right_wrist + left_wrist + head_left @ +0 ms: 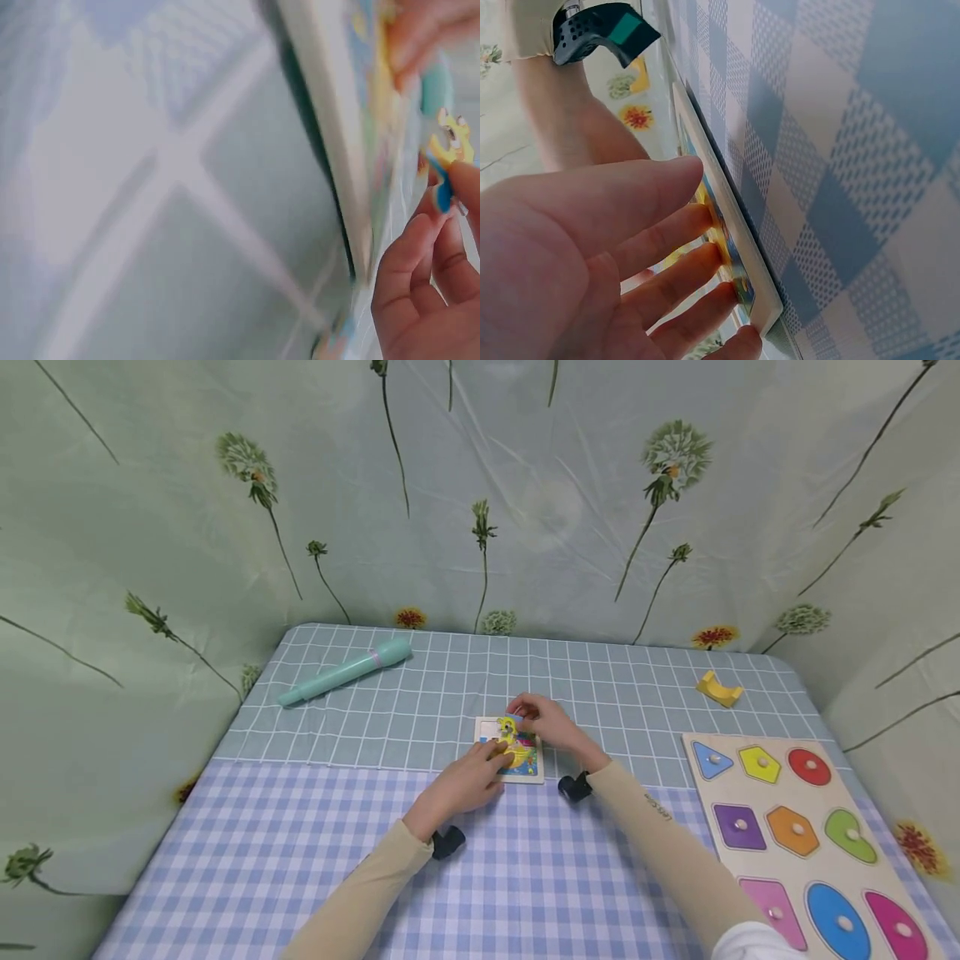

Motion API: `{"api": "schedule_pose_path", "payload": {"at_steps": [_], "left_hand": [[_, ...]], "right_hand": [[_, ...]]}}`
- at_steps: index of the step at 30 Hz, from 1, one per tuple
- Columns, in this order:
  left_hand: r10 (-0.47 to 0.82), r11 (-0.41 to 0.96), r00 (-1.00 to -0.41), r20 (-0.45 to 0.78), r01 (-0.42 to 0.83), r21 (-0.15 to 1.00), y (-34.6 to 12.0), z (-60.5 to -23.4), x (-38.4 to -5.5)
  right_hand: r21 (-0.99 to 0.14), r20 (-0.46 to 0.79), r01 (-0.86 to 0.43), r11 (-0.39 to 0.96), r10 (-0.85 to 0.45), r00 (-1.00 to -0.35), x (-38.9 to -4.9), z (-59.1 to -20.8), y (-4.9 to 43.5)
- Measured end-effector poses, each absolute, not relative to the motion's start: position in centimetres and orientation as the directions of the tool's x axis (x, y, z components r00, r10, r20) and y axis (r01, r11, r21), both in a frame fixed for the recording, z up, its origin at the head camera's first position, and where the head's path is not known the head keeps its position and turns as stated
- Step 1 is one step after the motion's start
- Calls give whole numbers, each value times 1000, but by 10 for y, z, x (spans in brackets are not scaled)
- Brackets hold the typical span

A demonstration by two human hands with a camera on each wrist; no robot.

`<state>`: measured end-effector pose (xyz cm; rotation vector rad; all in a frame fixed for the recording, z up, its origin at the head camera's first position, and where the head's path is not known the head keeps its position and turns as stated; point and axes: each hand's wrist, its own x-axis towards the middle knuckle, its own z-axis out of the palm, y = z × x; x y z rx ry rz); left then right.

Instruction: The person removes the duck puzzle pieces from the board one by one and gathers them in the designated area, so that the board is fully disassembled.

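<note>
A small jigsaw board (539,768) with a pale wooden frame and a colourful picture lies on the cloth in the head view. My left hand (467,778) rests on its lower left part. The left wrist view shows that hand's fingers extended, fingertips (709,255) on the picture face beside the board's edge (739,240). At the board's upper right, my right hand (551,725) pinches a jigsaw piece (454,141) between thumb and fingers. The piece is yellow and blue with part of a cartoon animal, raised above the board in the right wrist view.
A long turquoise bat-shaped object (345,675) lies at the back left. At the back right sits a yellow arch block (720,690). A wooden shape board (757,793) with knobbed coloured pieces occupies the right side. A blurred colourful bit (337,339) lies low in the right wrist view.
</note>
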<state>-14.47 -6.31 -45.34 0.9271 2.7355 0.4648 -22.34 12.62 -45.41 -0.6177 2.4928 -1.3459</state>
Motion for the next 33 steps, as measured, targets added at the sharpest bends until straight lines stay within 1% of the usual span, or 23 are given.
{"api": "schedule_pose_path", "payload": {"at_steps": [4, 8, 12, 16, 20, 23, 27, 30, 33], "left_hand": [[608, 759, -786, -111, 536, 369, -62, -454, -145], [602, 762, -791, -108, 530, 372, -61, -454, -144], [598, 762, -796, -91, 530, 372, -60, -453, -142], [594, 760, -800, -83, 525, 383, -60, -452, -140], [588, 761, -805, -79, 518, 390, -59, -451, -140], [586, 761, -807, -72, 518, 390, -58, -451, -141], [588, 764, -807, -47, 536, 359, -57, -451, -142], [582, 773, -812, -30, 542, 330, -55, -451, -142], [578, 777, -816, -16, 545, 315, -53, -452, -142]], "right_hand": [[-908, -54, -127, 399, -412, -910, -228, -451, 150], [-916, -65, -75, 393, -332, -941, -231, -449, 178], [-891, -81, -46, 452, -258, -963, -232, -448, 202], [-843, -127, -20, 538, -234, -964, -232, -449, 215], [-785, -144, -41, 618, -247, -958, -231, -450, 217], [-738, -116, -96, 668, -265, -957, -230, -452, 215], [-660, -56, -170, 732, -274, -960, -227, -454, 210], [-590, -30, -199, 782, -267, -963, -225, -453, 205], [-521, -35, -202, 829, -258, -966, -223, -451, 201]]}}
